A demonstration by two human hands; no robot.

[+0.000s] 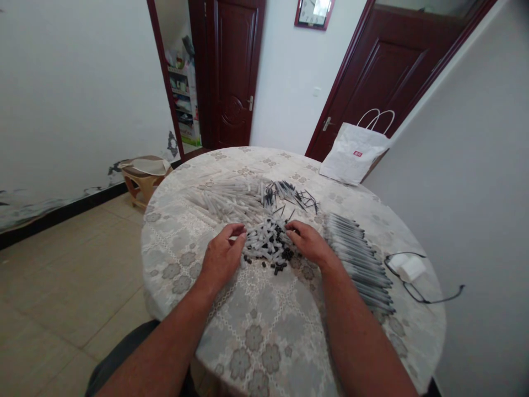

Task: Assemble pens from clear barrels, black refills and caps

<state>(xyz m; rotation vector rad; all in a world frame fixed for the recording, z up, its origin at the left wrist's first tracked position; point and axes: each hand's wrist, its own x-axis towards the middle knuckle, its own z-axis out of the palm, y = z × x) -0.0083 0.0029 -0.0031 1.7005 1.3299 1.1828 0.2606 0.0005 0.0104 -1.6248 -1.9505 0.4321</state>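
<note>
A pile of white pen caps (264,237) mixed with small black plugs (287,253) lies on the table between my hands. At the pile's left edge is my left hand (223,251), its fingers curled toward the thumb; a pale bit shows there, too small to name. My right hand (309,241) is at the right edge, fingers bent inward in a pinch, and what they hold is hidden. Just beyond the caps are loose pale pen barrels (231,198) and dark-tipped refills (291,193). A row of pens (359,262) lies right of my right forearm.
The round table has a patterned cloth (260,320). Eyeglasses (425,300) and a folded white tissue (409,267) lie at its right side. A white paper bag (353,154) stands at the back right. Left of the table is a stool (142,179).
</note>
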